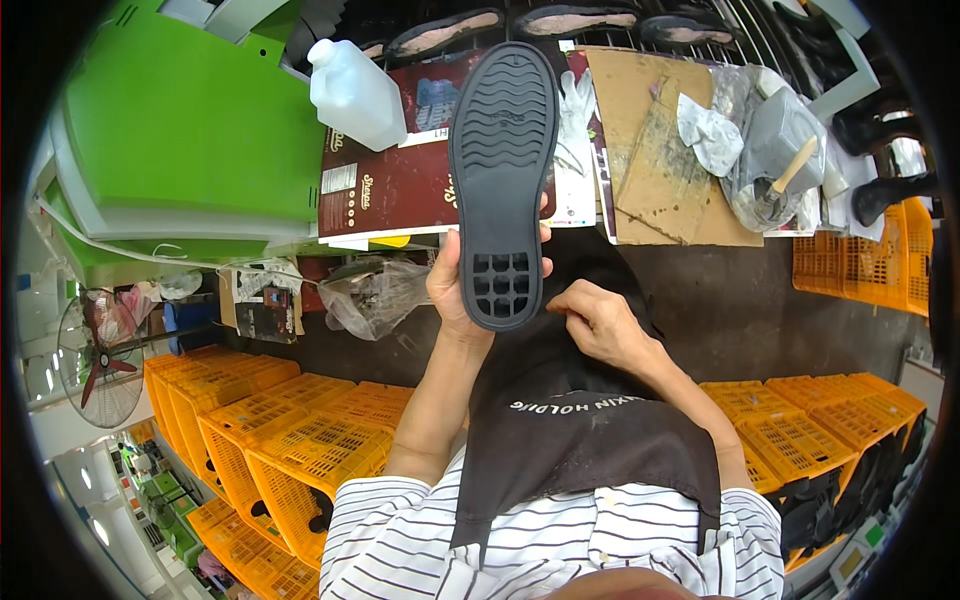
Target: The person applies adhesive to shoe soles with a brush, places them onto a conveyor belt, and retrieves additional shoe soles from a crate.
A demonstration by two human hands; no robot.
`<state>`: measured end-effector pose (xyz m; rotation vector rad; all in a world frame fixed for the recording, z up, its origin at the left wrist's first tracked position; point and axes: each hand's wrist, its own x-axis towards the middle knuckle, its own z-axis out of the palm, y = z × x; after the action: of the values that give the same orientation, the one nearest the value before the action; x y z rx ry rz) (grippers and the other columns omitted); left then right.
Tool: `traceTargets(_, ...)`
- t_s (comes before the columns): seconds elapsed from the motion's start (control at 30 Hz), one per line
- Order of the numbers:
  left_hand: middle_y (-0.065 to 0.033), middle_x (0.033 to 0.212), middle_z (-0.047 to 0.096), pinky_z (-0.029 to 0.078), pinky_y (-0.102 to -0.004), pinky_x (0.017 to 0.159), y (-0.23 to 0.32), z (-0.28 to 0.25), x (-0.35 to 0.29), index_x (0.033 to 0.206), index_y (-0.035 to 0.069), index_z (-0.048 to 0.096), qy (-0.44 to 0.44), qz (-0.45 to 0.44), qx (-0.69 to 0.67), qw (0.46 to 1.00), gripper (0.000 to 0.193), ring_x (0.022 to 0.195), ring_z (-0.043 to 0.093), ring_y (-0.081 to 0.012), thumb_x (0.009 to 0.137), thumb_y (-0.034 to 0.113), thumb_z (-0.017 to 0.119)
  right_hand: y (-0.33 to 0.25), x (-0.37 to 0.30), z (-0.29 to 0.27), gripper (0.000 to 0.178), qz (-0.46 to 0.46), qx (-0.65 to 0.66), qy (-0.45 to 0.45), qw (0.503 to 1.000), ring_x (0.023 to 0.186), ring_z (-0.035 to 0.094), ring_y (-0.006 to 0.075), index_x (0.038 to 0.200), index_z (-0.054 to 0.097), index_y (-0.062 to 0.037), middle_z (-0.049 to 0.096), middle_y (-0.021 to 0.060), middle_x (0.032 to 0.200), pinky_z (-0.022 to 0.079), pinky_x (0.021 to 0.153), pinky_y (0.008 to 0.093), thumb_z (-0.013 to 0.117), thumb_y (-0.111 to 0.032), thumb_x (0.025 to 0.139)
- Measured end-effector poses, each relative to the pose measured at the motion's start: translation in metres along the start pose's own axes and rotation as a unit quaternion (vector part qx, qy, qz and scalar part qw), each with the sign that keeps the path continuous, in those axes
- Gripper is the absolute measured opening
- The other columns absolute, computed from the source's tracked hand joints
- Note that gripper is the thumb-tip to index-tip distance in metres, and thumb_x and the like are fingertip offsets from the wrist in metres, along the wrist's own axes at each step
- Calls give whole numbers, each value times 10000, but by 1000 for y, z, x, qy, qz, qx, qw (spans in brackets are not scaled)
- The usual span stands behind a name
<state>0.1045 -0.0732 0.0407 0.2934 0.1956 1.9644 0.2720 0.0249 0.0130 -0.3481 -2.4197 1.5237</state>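
Observation:
A black shoe sole point(505, 190) is upright in front of me, its tread facing me. Wavy ridges cover the forefoot, and a grid of square hollows fills the heel end. My left hand point(452, 285) grips it near the heel from behind, thumb at the left edge and fingertips showing along the right edge. Just right of the heel, apart from the sole, is my right hand point(605, 322) with its fingers curled together. Whatever may be inside those fingers is hidden. A dark apron point(600, 440) lies below both hands.
Ahead, a bench holds a white plastic jug point(355, 95), a white glove point(575, 110), stained cardboard point(665, 170) and a clear container point(780, 140) with a brush point(793, 165). Shoe parts point(575, 20) lie on a rack behind. Orange crates point(310, 440) stand on both sides; a green machine point(190, 130) is left.

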Motion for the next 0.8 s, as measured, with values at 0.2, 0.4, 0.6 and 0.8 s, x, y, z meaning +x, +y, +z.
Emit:
traceTargets(0.2, -260, 1446, 321, 494, -507, 875, 6, -2, 8, 1447, 23, 298, 45, -8, -4, 999, 672, 1184, 482, -370, 962, 468, 434, 9, -4, 6, 199, 1, -39, 14, 999, 810, 637, 328, 932, 661, -30, 613, 136, 903, 527, 715, 407, 546, -3, 771)
traceTargets(0.4, -204, 1370, 486, 374, -497, 1082, 51, -42, 89, 1346, -77, 412, 107, 14, 158, 982, 587, 1291, 448, -347, 882, 241, 582, 19, -15, -7, 255, 31, -77, 33, 996, 832, 631, 327, 956, 659, -69, 609, 114, 920, 525, 685, 421, 523, -52, 741)
traceTargets(0.6, -219, 1288, 541, 412, -362, 995, 117, -147, 118, 1216, -91, 561, 265, 211, 780, 526, 407, 1143, 538, -276, 920, 186, 580, 15, -41, -7, 261, 93, -91, 118, 985, 910, 630, 335, 921, 695, -74, 638, 139, 938, 511, 755, 440, 516, -97, 732)
traceTargets(0.8, -183, 1212, 600, 435, -330, 967, 44, -65, 108, 1197, -85, 577, 102, 220, 781, 575, 341, 1090, 572, -257, 950, 150, 561, 14, -123, -47, 305, 242, -163, 262, 920, 980, 625, 318, 957, 708, -97, 658, 129, 1017, 513, 827, 421, 505, -97, 729)
